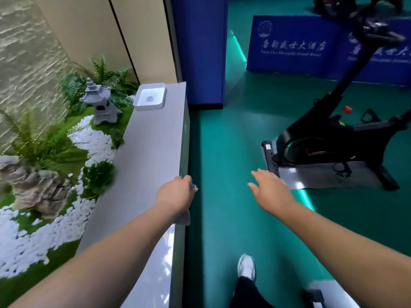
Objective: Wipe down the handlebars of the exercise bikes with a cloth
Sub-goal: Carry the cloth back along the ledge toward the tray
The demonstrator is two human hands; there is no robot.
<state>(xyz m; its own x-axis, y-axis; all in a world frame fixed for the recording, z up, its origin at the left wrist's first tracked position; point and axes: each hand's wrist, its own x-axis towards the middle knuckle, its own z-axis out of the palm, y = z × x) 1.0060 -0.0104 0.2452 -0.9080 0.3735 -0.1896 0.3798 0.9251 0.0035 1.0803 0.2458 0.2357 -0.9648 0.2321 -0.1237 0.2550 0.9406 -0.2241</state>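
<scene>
Grey, soft cloth [188,215] hangs limp from the left hand [175,196] grip, right hand [270,191] spread wide, exercise bike [329,134] handlebars [378,30] well apart ahead.

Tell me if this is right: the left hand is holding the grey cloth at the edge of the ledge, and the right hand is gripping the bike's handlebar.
Not quite. The head view shows the right hand open in mid-air above the green floor, its fingers straight and well short of the exercise bike. The rest holds: the left hand holds the grey cloth at the ledge edge.
</scene>
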